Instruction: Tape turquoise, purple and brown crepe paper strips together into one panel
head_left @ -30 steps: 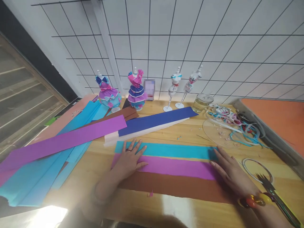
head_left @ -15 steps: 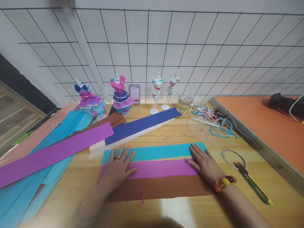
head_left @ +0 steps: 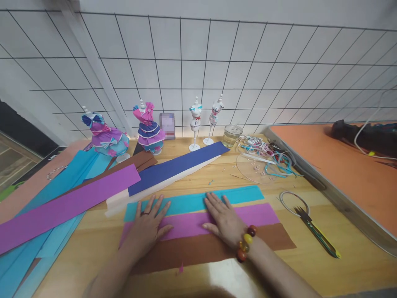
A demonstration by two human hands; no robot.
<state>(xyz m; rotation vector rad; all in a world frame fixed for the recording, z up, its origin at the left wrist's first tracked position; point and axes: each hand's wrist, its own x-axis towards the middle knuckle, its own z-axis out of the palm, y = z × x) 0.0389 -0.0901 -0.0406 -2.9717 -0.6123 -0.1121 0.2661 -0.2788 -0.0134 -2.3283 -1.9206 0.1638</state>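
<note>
Three crepe-paper-like strips lie side by side on the wooden table: a turquoise strip (head_left: 242, 195) at the back, a purple strip (head_left: 192, 223) in the middle and a brown strip (head_left: 186, 252) in front. My left hand (head_left: 151, 225) rests flat on their left end, fingers apart over the turquoise and purple. Flat as well, my right hand (head_left: 225, 221) lies near the middle, fingertips on the turquoise strip and palm over the purple. A beaded bracelet (head_left: 246, 243) circles the right wrist. Neither hand grips anything.
Folded strips, including a purple one (head_left: 77, 198) and a blue one (head_left: 180, 167), lie left and behind. Dressed mini mannequins (head_left: 150, 130), bare ones (head_left: 195, 120), a phone (head_left: 168, 125) and a glass jar (head_left: 232, 135) stand along the wall. Thread snips (head_left: 319, 234) lie right.
My right hand has slid left along the strips, from their right end to near the middle. The left hand stays on the left end. The view has shifted slightly.
</note>
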